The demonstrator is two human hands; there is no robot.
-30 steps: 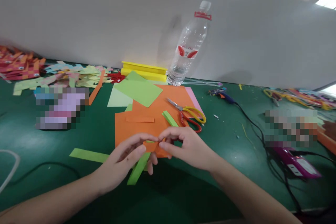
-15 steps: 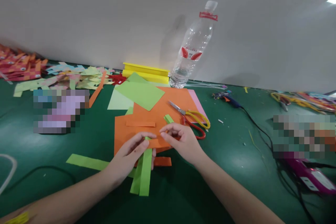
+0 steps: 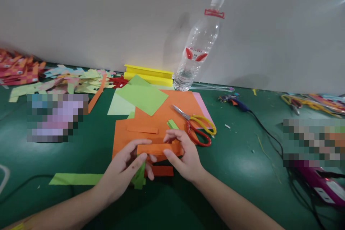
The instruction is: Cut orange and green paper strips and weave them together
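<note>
Between my two hands is an orange paper strip (image 3: 153,149), held level. My left hand (image 3: 121,163) grips its left end, thumb in front and fingers behind. From that end green paper strips (image 3: 138,178) hang down, partly hidden by the thumb. One long green strip (image 3: 78,179) sticks out to the left beneath my left wrist. My right hand (image 3: 187,158) pinches the orange strip's right part, thumb in front. Behind my fingers lie orange paper sheets (image 3: 124,134) with a loose orange strip (image 3: 142,129) on top. Another orange piece (image 3: 163,171) shows below my hands.
Scissors (image 3: 201,129) with red and yellow handles lie right of the sheets. A plastic bottle (image 3: 196,46) stands against the grey wall (image 3: 94,18). Green paper (image 3: 144,95) and yellow folded pieces (image 3: 148,75) are behind. Scraps (image 3: 72,79) lie left; a corded tool (image 3: 239,105) lies right.
My right hand has closed on the orange strip, which now spans both hands in front. The green strips' hanging ends have tilted and look shorter. The long green strip has shifted left.
</note>
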